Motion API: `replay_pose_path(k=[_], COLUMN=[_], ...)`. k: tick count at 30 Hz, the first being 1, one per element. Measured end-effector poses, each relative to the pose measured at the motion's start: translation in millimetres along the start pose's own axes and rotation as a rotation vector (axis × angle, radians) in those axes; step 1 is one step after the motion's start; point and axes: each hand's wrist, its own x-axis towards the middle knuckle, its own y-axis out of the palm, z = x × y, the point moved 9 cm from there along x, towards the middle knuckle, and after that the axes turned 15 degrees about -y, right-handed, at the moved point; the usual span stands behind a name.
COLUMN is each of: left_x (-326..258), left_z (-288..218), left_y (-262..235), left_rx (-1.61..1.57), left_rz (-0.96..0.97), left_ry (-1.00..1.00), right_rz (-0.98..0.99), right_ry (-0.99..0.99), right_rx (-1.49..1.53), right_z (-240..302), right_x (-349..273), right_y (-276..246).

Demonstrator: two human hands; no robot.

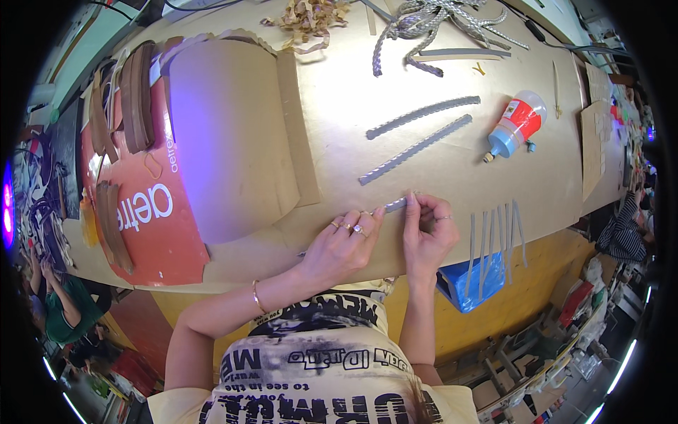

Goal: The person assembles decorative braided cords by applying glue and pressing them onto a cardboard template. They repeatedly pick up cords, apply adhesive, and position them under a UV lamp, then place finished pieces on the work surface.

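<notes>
Near the table's front edge I hold a narrow grey strip (397,205) between my two hands. My left hand (345,244), with rings on its fingers, is closed on its left part, and the strip's other end shows just beyond the wrist. My right hand (427,237) pinches the right end between thumb and fingers. Much of the strip is hidden under my fingers. Farther off lie two grey strips with pale stitched-looking edges, an upper strip (424,116) and a lower strip (415,150), slanting side by side. Both are apart from my hands.
A squeeze bottle (519,120) with a red label lies to the right. Several thin grey strips (483,244) hang over the front edge by a blue plastic bag (470,286). Braided cord (417,25) and curly scraps (311,20) lie far back; curved cardboard (233,141) and brown strips (138,95) are left.
</notes>
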Motion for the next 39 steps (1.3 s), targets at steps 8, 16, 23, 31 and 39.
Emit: replay_pose_path(k=[8, 16, 23, 31, 39], left_x=[2.3, 5.5, 7.3, 13.1, 20.0], left_z=[2.0, -5.1, -22.6, -20.5, -14.1], left_y=[5.6, 12.5, 14.8, 15.0, 16.8], left_rx=[0.026, 0.103, 0.260, 0.054, -0.059], left_rz=[0.097, 0.067, 0.032, 0.073, 0.105], left_ry=[0.019, -0.017, 0.148, 0.128, 0.073], right_rz=[0.000, 0.009, 0.019, 0.017, 0.073], right_ry=[-0.046, -0.027, 0.103, 0.010, 0.054], right_rx=[-0.028, -0.024, 0.027, -0.001, 0.006], right_z=[2.3, -0.2, -8.8, -5.4, -1.5], right_x=[-0.5, 1.0, 0.2, 0.4, 10.8], right_y=[2.3, 2.4, 2.5, 5.7, -9.2])
